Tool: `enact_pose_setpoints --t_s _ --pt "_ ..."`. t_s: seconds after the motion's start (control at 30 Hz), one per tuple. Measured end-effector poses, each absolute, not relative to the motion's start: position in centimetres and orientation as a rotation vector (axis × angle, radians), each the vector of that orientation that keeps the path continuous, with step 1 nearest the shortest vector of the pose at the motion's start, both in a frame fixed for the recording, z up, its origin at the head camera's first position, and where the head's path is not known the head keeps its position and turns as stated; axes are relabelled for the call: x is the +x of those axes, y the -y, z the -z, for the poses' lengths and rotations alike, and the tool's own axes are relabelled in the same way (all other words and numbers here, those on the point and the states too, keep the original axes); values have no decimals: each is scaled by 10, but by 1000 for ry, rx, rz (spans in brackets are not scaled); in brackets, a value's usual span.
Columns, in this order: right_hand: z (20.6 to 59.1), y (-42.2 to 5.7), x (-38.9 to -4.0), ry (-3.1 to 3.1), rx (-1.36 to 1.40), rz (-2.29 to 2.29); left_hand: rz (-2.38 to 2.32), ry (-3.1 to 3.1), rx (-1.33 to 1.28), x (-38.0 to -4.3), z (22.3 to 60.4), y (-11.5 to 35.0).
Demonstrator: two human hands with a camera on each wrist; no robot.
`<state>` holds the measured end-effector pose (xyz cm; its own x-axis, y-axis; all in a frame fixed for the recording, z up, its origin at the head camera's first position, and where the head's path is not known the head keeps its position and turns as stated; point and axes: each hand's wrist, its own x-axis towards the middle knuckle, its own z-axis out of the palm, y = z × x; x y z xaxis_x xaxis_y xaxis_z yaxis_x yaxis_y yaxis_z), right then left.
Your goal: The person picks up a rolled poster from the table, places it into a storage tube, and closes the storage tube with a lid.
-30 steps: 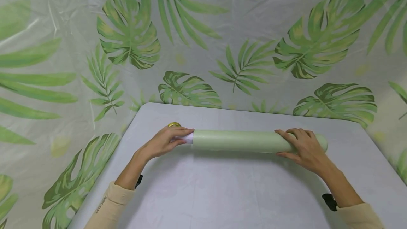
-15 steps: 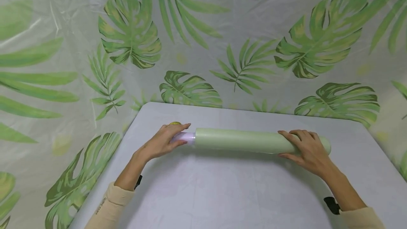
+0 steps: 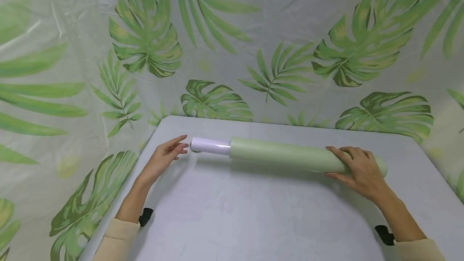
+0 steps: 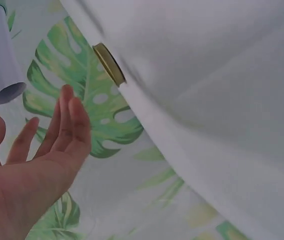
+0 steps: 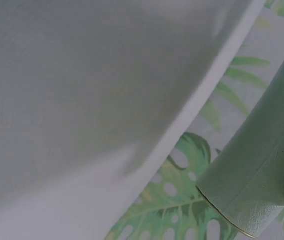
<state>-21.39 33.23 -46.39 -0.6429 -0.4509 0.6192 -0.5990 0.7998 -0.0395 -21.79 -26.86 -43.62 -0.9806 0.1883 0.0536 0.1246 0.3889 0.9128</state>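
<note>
My right hand (image 3: 359,170) grips a long pale green tube (image 3: 279,154) near its right end, thumb below and fingers over the top. From the tube's left end sticks out a glossy white roll (image 3: 212,146); the left wrist view shows the hollow end of this roll (image 4: 1,75). My left hand (image 3: 164,158) is just left of that end, its fingers spread and holding nothing. A round gold-coloured lid (image 4: 109,65) lies on the table, mostly hidden behind the roll in the head view. Only a sliver of the right hand shows in the right wrist view, beside the green tube (image 5: 252,165).
A white-covered table (image 3: 261,212) with rounded far corners lies below both hands. Behind it and along its sides hangs a leaf-patterned sheet (image 3: 217,63). A black strap (image 3: 146,216) is on the left wrist, another black strap (image 3: 384,235) on the right.
My left hand has let go of the white roll and moved left. More of the roll shows out of the tube. The tube has shifted right, its left end raised in view.
</note>
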Motion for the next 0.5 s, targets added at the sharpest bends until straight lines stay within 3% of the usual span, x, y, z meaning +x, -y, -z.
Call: enact_pose_setpoints --t_s 0.5 --pt "469 -323 -215 2386 799 -312 -1885 -2478 168 -221 439 245"
